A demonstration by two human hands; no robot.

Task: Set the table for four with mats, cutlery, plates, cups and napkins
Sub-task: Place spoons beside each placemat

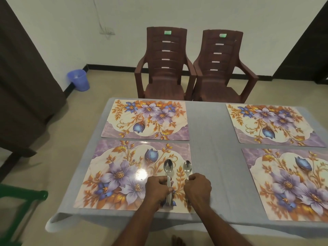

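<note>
- We see a table covered in a pale grey cloth (205, 125), with four rectangular floral place mats in purple, blue and orange laid on it, two on each side.
- Our left hand (158, 189) has its fingers curled round the handle of a shiny steel spoon (168, 167), thumb pressed against the stem; more steel handles seem bunched in the same grip, though we cannot tell how many.
- Our right hand (197, 185) pinches the handle of a second steel spoon (187, 167) between curled fingers and thumb.
- Both spoons lie bowl-up, pointing away from us, side by side near the right edge of the near left mat (124, 174); the second spoon's bowl sits just at that edge.
- The far left mat (145, 119), far right mat (271, 125) and near right mat (291, 185) carry nothing.
- Beyond the table stand two brown plastic armchairs (165, 68), side by side, facing us.
- A blue plastic bin (79, 79) sits on the floor by the white wall, beside a dark curtain.
</note>
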